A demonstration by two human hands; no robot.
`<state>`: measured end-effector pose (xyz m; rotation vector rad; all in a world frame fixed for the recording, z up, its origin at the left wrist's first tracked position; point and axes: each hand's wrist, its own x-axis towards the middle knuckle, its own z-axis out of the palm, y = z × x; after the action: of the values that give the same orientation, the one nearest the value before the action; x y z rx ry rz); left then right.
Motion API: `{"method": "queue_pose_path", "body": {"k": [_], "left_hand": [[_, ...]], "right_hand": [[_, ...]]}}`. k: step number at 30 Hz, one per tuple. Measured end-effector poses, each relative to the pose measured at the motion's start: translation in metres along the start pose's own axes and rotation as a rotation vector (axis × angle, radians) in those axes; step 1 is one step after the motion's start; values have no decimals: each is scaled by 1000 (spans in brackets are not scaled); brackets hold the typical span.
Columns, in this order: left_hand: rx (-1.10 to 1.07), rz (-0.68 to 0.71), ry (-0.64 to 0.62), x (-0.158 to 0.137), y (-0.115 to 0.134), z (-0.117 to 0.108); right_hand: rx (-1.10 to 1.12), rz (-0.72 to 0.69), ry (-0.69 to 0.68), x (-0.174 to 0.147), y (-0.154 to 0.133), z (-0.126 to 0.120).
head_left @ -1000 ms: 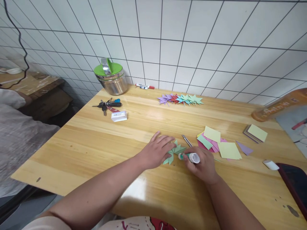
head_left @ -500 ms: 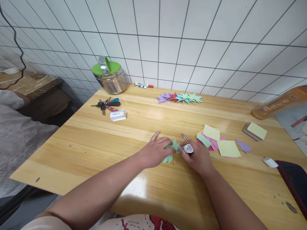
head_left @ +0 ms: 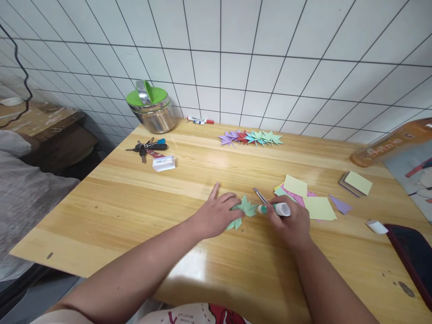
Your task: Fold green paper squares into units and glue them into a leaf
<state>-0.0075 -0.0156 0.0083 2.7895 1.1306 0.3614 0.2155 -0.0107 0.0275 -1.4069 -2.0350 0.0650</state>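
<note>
A green folded-paper maple leaf (head_left: 247,207) lies on the wooden table. The curved fingers of my left hand (head_left: 216,215) hold it down by its left side, with one finger stretched out away from the paper. Part of the leaf is hidden under those fingers. My right hand (head_left: 293,225) is closed around a glue stick (head_left: 281,209), whose green end points left at the leaf's right tip. Just beyond my right hand lies a utility knife (head_left: 259,195), partly covered by the fingers.
Loose paper squares (head_left: 320,208) and a purple triangle (head_left: 340,204) lie right, near a paper stack (head_left: 358,183), white cap (head_left: 377,227) and phone (head_left: 410,258). Finished leaves (head_left: 251,137), markers (head_left: 200,120), a steel pot (head_left: 155,114), keys (head_left: 146,146) and orange bottle (head_left: 388,146) stand farther back.
My right hand has moved right with the glue stick, uncovering more of the leaf's right side. My left hand stays on the paper.
</note>
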Motion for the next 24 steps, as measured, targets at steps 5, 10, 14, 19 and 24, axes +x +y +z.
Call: {"method": "queue_pose_path", "body": {"k": [5, 10, 14, 19, 24], "left_hand": [[-79, -33, 8, 1, 1, -1], [-198, -128, 22, 3, 1, -4], [-256, -137, 23, 3, 0, -5], [-296, -161, 27, 4, 0, -6], [-303, -170, 32, 4, 1, -5]], "right_hand": [[174, -18, -52, 0, -13, 3], [140, -106, -107, 1, -16, 16], [45, -136, -138, 1, -17, 24], [13, -163, -166, 0, -20, 32], [53, -143, -175, 1, -22, 33]]}}
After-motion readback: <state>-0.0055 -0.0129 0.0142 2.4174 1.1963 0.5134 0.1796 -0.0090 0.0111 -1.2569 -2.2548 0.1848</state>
